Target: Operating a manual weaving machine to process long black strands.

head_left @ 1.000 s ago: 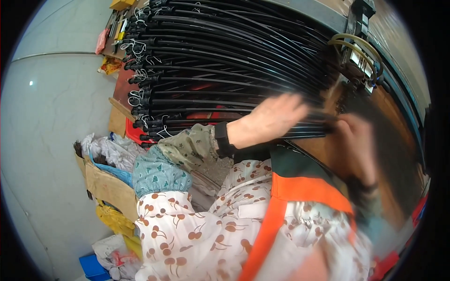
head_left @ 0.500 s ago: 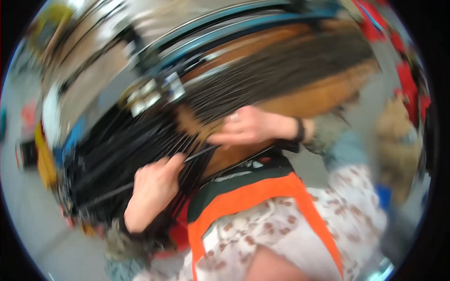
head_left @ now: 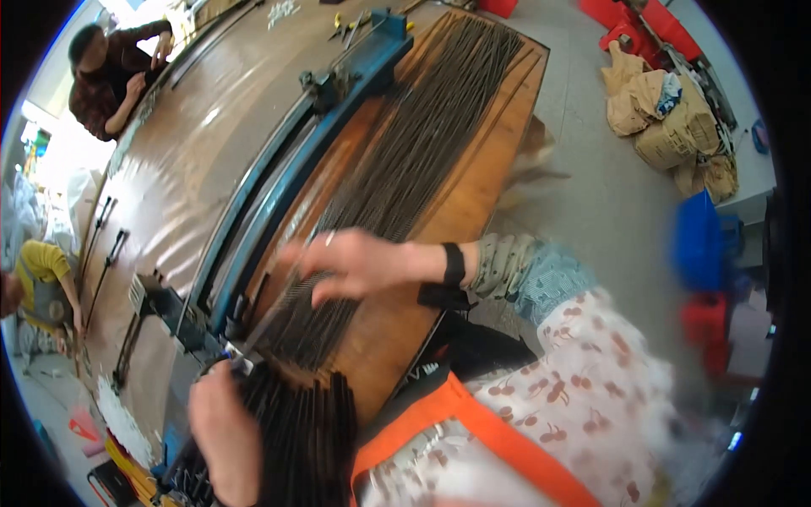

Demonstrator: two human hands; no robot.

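My right hand [head_left: 348, 260] is over the dark thin rods [head_left: 405, 160], its thumb and fingers apart and the fingertips blurred. The rods lie in a long bundle on a brown wooden board [head_left: 460, 203]. My left hand [head_left: 223, 435] is beside a bunch of black tubes [head_left: 312, 431], close to the metal end fitting [head_left: 196, 334] of a long blue rail [head_left: 279, 190]. Its fingers are mostly hidden, so what it may hold does not show. A blurred grey strip [head_left: 269, 325] lies between my two hands; whether either holds it is unclear.
A wide brown table [head_left: 182, 211] spreads beyond the rail, with pliers [head_left: 342, 29] at the far end. Two other people are at its left edge, one in a dark shirt [head_left: 114, 72], one in yellow [head_left: 42, 266]. Paper sacks [head_left: 667, 118] and a blue bin [head_left: 697, 241] stand right.
My view has turned. Both hands held a thin rod before; now my right hand has opened its fingers over the rod bundle, and my left is near the rail's end.
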